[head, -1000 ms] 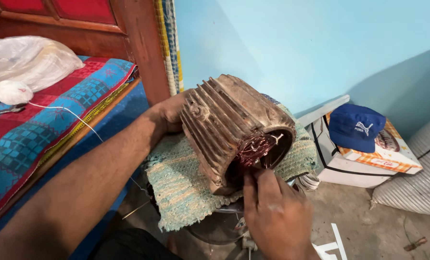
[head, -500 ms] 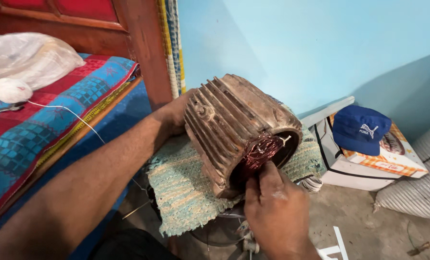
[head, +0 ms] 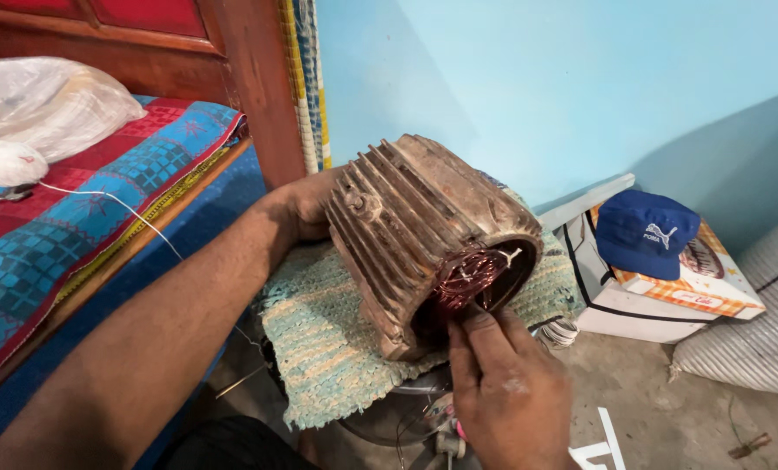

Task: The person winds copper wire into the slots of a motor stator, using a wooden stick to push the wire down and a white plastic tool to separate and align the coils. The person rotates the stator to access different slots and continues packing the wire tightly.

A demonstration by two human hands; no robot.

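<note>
Since a second ago the right hand (head: 506, 396) has crept a little further into the mouth of the stator (head: 428, 235), and the cap (head: 646, 233) sits slightly further right in view; the left hand (head: 306, 204) has stayed put.

Right fingertips are drawn together at the lower rim of the opening, touching the copper windings (head: 467, 274); whether they pinch a wire I cannot tell, since the fingers hide the contact. A white tie shows among the coils just above them. Left hand lies flat and spread against the far, closed end of the finned housing, bracing it, fingers mostly hidden behind the casing.

That housing is rusty brown, ribbed along its length, lying on its side with the open end towards the camera and tilted down to the right. It rests on a pale green knitted mat (head: 337, 348), which covers a round dark stand (head: 389, 418) beneath.

Right of it a white box (head: 633, 313) carries an orange-patterned carton (head: 711, 296) with the blue cap on top. A grey ribbed sack (head: 754, 339) lies beyond, on a concrete floor (head: 667, 409). Left is a bed (head: 102, 200) with a red and blue patterned cover, a plastic bag (head: 50, 100), a ball of white thread (head: 6, 161), and a wooden headboard (head: 232, 61). Wall (head: 537, 78) is light blue
</note>
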